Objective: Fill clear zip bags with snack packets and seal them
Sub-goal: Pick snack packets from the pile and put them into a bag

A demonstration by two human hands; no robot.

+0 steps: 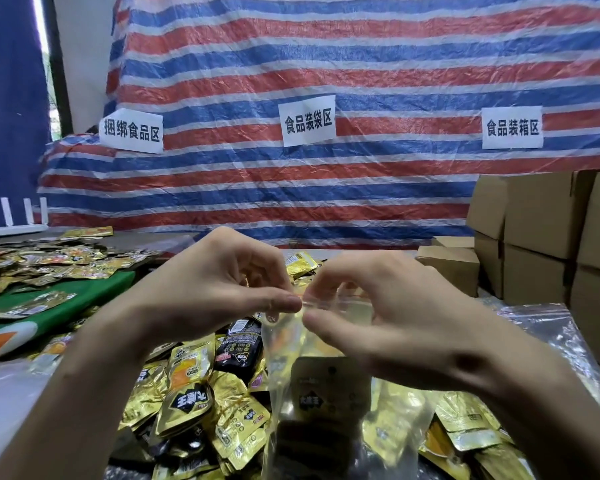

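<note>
Grey table top [142,239]: I see it uncovered in a strip at the far edge. A green cloth [94,292] covers the left part, and gold snack packets [49,261] lie scattered flat on and beyond it. A mixed heap [194,386] of gold and black packets fills the near middle. Clear zip bags [551,327] lie flat at right, near the cardboard boxes [541,230]. A white router [11,228] stands far left.

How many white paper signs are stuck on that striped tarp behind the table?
3 on the striped tarp: left sign, middle sign, right sign. More may lie beyond the picture's edges.
</note>
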